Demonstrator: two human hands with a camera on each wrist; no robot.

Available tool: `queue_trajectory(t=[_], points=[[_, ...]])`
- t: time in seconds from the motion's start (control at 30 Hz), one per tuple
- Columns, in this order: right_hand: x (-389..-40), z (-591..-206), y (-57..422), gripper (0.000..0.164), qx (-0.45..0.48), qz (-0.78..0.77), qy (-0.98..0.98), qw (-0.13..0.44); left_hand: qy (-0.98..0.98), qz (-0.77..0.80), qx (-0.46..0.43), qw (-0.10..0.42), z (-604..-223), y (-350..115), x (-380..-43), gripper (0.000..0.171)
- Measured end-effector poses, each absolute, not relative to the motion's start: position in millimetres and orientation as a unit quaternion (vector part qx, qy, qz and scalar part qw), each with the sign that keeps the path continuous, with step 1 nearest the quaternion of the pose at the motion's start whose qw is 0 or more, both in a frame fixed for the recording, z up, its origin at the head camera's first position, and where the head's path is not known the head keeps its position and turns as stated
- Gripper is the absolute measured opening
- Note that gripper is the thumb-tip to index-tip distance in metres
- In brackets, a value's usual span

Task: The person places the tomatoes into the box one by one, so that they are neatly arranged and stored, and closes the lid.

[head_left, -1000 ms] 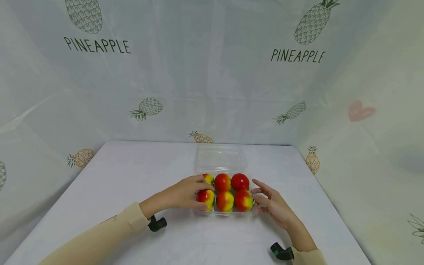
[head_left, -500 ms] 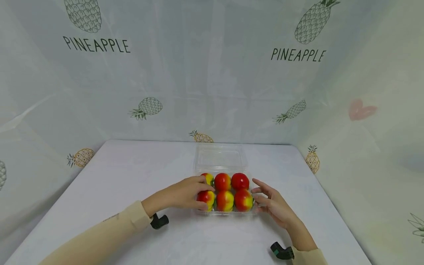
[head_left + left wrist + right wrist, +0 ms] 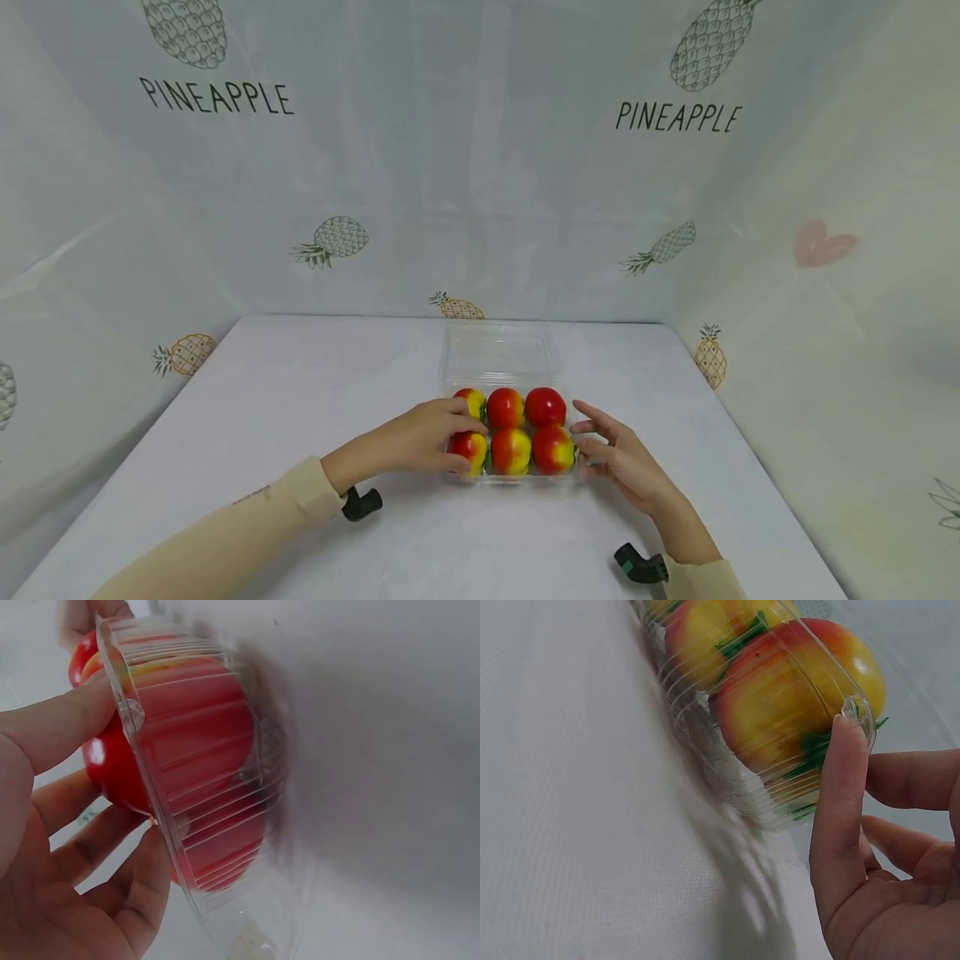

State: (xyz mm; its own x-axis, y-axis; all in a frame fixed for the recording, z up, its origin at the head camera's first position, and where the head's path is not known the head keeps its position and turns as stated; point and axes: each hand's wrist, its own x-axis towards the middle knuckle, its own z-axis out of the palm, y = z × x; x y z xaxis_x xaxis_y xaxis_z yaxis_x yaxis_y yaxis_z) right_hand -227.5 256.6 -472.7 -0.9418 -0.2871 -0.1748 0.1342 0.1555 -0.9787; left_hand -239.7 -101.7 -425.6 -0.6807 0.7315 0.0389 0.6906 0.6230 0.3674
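A clear plastic clamshell box (image 3: 508, 480) lies open on the table, holding two rows of round red-and-yellow fruit, some with green leafy ends. My left hand (image 3: 423, 437) is at its left side. Its thumb and fingers curl round the front-left fruit (image 3: 468, 450), which is still in the box; in the left wrist view they cross the box rim (image 3: 150, 769). My right hand (image 3: 626, 467) is beside the right end, fingers loosely bent and spread. Its thumb (image 3: 845, 769) touches the box's corner, near a fruit (image 3: 780, 705) with a green leaf.
The clear lid (image 3: 498, 352) lies folded back behind the fruit. A white cloth covers the table (image 3: 337, 358), and pineapple-printed curtains (image 3: 480, 167) rise around its back and sides. Each wrist carries a small black camera (image 3: 362, 504).
The view has tilted slightly, shifting the scene a little upward. Both hands keep almost the same places at the box; the left forearm has shifted slightly right.
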Motion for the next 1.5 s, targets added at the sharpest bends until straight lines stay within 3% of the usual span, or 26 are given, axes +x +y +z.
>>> queue_trajectory(t=[1.5], points=[[-227.1,-470.4,255.6,0.068,-0.052,-0.652,0.738,0.168,0.892,0.205,0.396,0.072,-427.2,-108.1,-239.0,0.044]])
